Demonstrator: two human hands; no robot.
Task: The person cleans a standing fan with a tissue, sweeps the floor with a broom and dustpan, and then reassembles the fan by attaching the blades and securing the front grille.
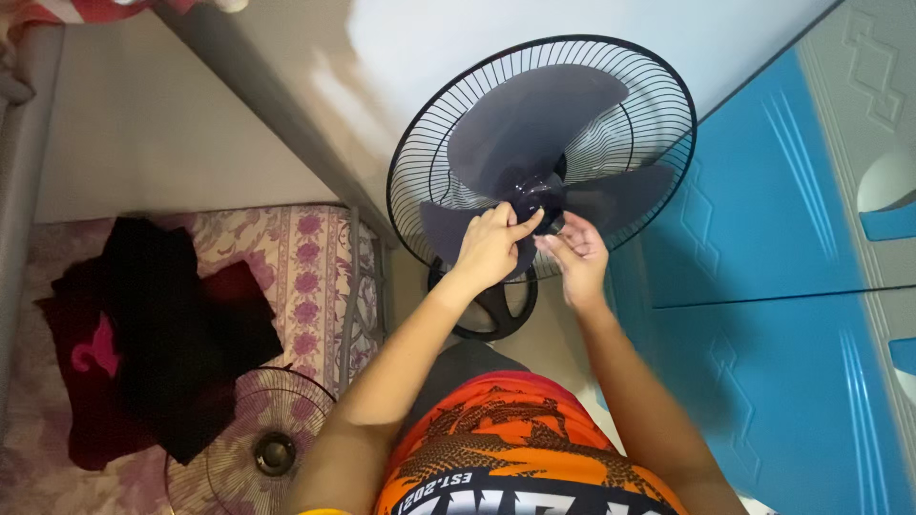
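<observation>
Fingers of the left hand (pixel 491 250) pinch the blade hub cap (pixel 536 195) — the right hand (pixel 575 256), loosely curled, should steady a fan blade (pixel 611 197) — firmly.

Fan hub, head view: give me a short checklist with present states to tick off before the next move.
1. Front guard off the fan and set aside on the bed: ok.
2. Blades exposed, rear guard in place: ok.
3. Left hand at the hub, thumb and forefinger on it: ok.
4. Right hand beside the hub, fingers open: ok.
5. Firmness of the grip on the hub: cannot tell.
6. Fan base on the floor: ok.
</observation>
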